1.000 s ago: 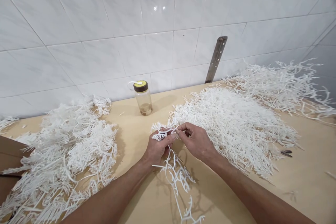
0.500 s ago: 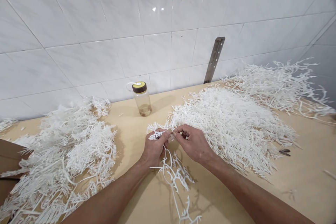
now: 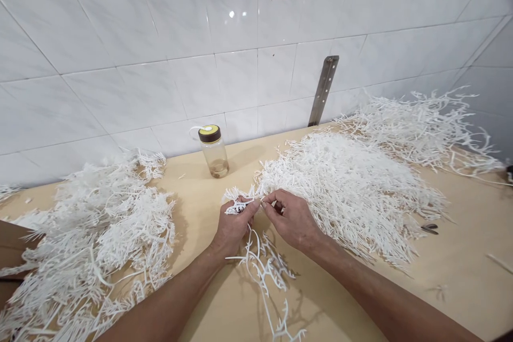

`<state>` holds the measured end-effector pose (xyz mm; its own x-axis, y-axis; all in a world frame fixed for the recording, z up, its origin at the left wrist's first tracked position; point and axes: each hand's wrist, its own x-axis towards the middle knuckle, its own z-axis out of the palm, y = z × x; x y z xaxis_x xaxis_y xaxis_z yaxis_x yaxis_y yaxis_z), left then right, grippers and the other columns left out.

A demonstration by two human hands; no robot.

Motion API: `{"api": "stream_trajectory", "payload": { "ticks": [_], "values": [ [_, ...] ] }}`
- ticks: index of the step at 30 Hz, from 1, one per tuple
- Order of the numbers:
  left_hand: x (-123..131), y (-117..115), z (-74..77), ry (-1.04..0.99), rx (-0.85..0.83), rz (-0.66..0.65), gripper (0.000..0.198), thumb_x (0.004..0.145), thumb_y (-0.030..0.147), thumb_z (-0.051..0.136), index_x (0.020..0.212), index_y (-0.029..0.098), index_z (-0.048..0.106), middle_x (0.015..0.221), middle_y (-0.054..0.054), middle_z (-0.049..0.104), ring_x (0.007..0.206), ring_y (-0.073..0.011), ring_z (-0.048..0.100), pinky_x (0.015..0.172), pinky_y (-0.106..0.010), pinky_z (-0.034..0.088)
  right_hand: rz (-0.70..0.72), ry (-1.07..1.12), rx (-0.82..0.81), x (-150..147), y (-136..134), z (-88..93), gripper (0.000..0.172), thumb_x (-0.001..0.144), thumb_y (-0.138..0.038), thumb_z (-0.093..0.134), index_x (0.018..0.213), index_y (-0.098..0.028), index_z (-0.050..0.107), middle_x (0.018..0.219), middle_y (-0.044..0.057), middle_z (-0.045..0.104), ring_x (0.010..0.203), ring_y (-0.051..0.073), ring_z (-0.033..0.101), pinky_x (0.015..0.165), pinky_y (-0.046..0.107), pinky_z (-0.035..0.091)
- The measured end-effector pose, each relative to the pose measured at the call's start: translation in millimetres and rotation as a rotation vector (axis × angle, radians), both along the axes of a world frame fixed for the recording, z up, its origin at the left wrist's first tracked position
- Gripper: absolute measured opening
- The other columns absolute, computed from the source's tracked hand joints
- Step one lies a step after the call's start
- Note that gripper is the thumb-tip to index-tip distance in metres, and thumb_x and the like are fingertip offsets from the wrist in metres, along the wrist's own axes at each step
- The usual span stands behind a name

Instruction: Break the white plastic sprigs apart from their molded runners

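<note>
My left hand [image 3: 232, 227] is closed round a white plastic branched strip [image 3: 262, 264], whose long tail hangs down onto the wooden table [image 3: 224, 304]. My right hand [image 3: 290, 219] pinches the same strip near its top end, thumb and fingers pressed together right beside the left thumb. Both hands meet at the near edge of a big heap of white plastic pieces [image 3: 344, 187].
Another heap of white plastic strips [image 3: 92, 235] lies at the left, and a third heap [image 3: 420, 123] at the back right. A clear bottle with a brown and yellow lid [image 3: 214, 150] stands by the tiled wall. A small dark tool [image 3: 429, 228] lies at the right. A metal bracket [image 3: 323, 90] leans on the wall.
My hands stay together on the strip with only small finger shifts. The view has drifted slightly to the right and down.
</note>
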<state>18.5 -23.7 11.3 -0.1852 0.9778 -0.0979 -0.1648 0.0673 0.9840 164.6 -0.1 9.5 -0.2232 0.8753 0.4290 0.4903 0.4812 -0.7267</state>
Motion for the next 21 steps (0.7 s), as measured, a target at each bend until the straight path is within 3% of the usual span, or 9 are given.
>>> {"api": "stream_trajectory", "payload": {
  "ticks": [14,21],
  "values": [
    [-1.7,1.0,2.0,0.040,0.018,-0.042,0.042,0.065,0.045,0.081,0.052,0.016,0.052,0.046,0.005,0.045,0.045,-0.0077,0.038,0.047,-0.024,0.030,0.008,-0.057,0.087,0.4,2.3,-4.4,0.011,0.084,-0.016,0.055,0.080,-0.019,0.065,0.074,0.001,0.064,0.062,0.013,0.055,0.058,0.026,0.041],
    [2.7,-0.3,0.2,-0.100,0.001,-0.036,0.034,0.061,0.038,0.084,0.062,0.015,0.059,0.054,0.004,0.050,0.053,-0.0094,0.041,0.054,-0.025,0.034,-0.089,-0.264,0.282,-6.4,1.9,-10.0,0.013,0.087,-0.016,0.049,0.077,-0.018,0.056,0.077,0.005,0.060,0.064,0.015,0.052,0.057,0.027,0.037]
  ]
}}
